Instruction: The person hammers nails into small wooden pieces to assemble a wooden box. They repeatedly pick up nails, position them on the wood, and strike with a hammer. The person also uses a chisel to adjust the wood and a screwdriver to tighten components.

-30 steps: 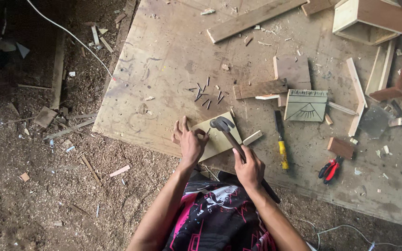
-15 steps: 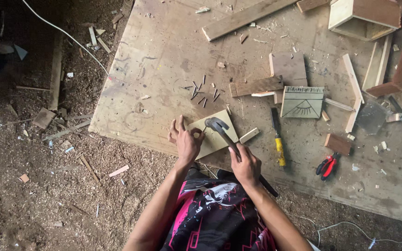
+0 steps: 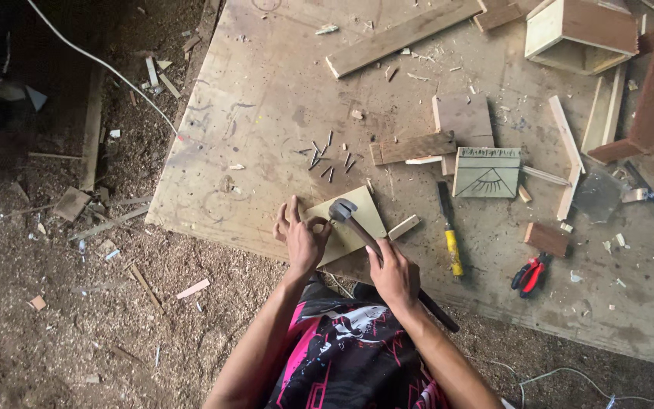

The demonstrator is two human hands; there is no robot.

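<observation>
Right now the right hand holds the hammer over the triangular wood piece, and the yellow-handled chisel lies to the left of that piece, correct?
Not quite. In the head view the right hand does hold the hammer over the triangular wood piece, but the yellow-handled chisel lies to the right of that piece, not the left.

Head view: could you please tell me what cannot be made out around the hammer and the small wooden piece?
- Any nail under the left hand: too small, and covered by the fingers on the small wooden piece.
- Middle of the hammer handle: covered by the right hand.
- Loose nails on the plywood sheet: too small to count.
- Wooden box: cut off by the top edge.
</observation>
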